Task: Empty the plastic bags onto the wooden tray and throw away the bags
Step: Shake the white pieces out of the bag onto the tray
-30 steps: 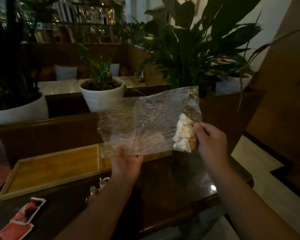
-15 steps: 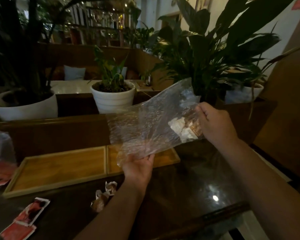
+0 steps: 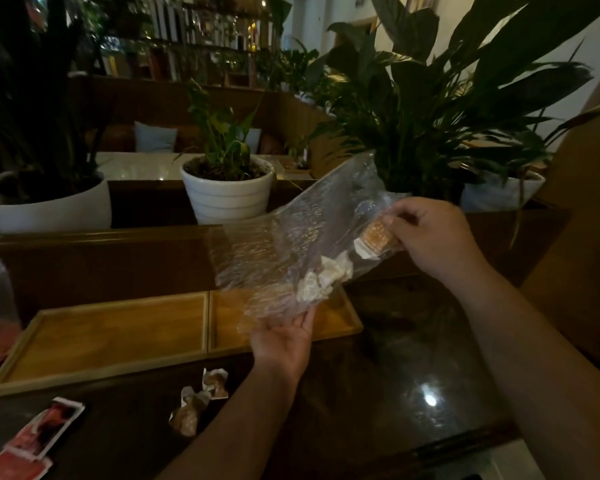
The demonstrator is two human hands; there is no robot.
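While the right hand (image 3: 433,237) is pinching the plastic bag (image 3: 298,244) high, wrapped snacks (image 3: 326,278) are sliding inside. The left hand (image 3: 284,341) is gripping its low end over the wooden tray (image 3: 118,337).

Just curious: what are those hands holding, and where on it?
A clear plastic bag: left hand at its lower edge, right hand pinching its raised corner.

Potted plants (image 3: 226,188), red packets (image 3: 45,429)

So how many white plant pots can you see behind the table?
3: a large pot at far left, a ribbed pot in the middle, another pot at right behind leaves. Others may be hidden.
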